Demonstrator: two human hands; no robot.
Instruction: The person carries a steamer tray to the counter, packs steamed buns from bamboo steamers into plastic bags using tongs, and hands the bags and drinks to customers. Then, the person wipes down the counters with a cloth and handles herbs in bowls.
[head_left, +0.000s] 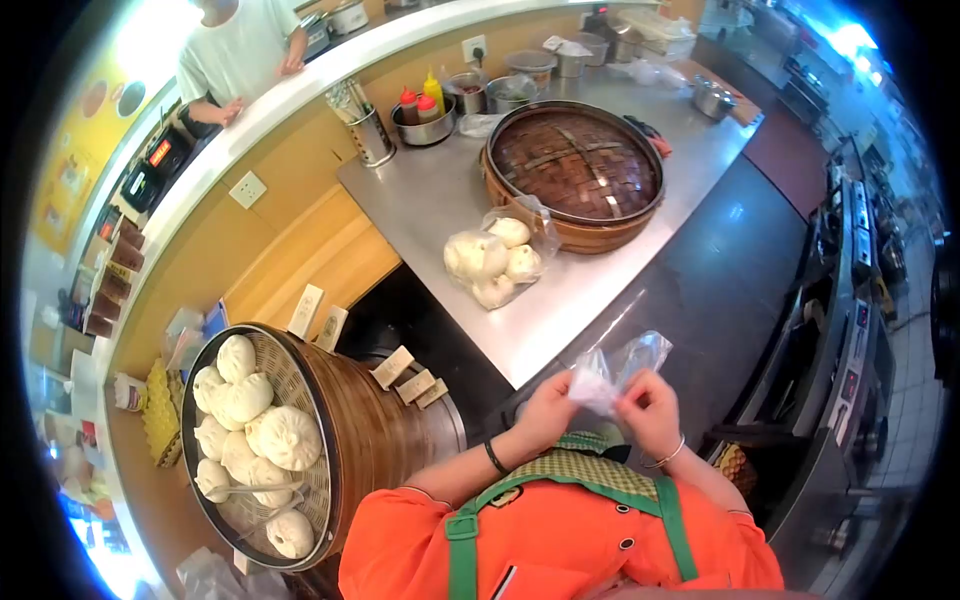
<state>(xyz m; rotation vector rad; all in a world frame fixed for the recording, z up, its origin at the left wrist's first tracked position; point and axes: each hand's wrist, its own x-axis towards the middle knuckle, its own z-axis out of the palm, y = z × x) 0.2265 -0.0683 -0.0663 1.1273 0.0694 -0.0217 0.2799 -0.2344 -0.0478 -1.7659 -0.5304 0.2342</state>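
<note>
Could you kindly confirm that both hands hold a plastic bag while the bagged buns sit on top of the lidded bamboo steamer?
Not quite: the head view shows the bagged buns on the metal table beside the lidded bamboo steamer, not on top of it. The left hand and right hand do both hold a plastic bag.

Between left hand (545, 412) and right hand (651, 415) is a plastic bag (597, 383), before the worktop (535, 335); on this, bagged buns (476, 257) lie before a lidded steamer (575, 170). Leftward, loose buns (290, 438) and tongs (262, 489) lie in a steamer stack (362, 430).
</note>
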